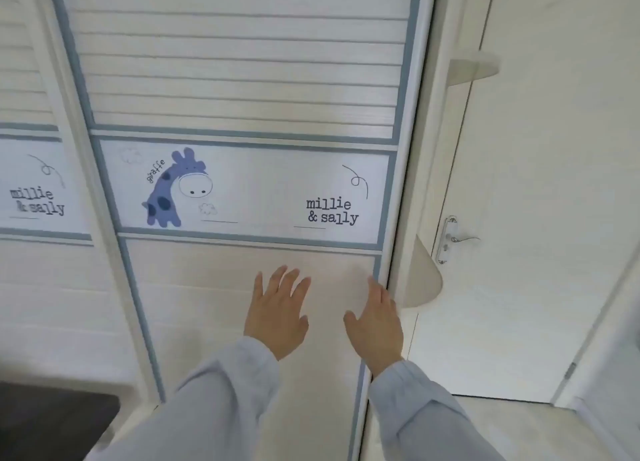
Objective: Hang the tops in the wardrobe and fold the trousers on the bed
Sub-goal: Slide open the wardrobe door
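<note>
Pale floor [502,426] beneath the white wardrobe [242,80] and door [536,183].

Pale grey-blue long sleeves [221,401] — loose, buttonless cuffs.

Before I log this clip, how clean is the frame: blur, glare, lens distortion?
Head view: soft all over; the right hand has smeared fingertips, the left hand is a little crisper. Wide-angle bowing curves the wardrobe door frame and the room door edges. Light is flat and bright, with a pale sheen on the giraffe panel and weak shadows; whites look near washed out.
</note>
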The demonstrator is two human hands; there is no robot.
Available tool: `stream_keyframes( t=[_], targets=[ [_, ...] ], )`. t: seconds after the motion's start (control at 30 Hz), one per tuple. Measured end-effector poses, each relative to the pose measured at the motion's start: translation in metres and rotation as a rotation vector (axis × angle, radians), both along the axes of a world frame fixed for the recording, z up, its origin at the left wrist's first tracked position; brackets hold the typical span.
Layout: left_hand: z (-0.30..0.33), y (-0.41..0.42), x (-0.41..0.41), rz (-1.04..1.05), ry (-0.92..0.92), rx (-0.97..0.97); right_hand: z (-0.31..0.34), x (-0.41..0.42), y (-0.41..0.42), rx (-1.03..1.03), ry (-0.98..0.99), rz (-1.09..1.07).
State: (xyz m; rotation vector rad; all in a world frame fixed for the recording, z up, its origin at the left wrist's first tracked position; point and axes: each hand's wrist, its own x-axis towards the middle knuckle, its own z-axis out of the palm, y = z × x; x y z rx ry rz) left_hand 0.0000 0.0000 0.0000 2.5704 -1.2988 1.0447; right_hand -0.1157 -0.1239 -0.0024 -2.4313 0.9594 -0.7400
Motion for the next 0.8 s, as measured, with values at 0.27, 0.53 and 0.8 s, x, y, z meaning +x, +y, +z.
stream_keyframes(
  t=[0.27,0.53,0.8],
  targets=[
    [0.075,-0.112,0.046,-0.565,-0.258,0.018,0.009,0.055,-0.038,0.014,-0.301,-0.212],
    [0.112,-0.174,0.047,-0.787,-0.488,0.054,0.011,0.084,-0.046,-0.117,-0.385,-0.359],
    [0.120,-0.181,0.053,-0.721,-0.598,0.236,0.021,0.104,-0.047,0.116,-0.705,-0.379]
  ],
)
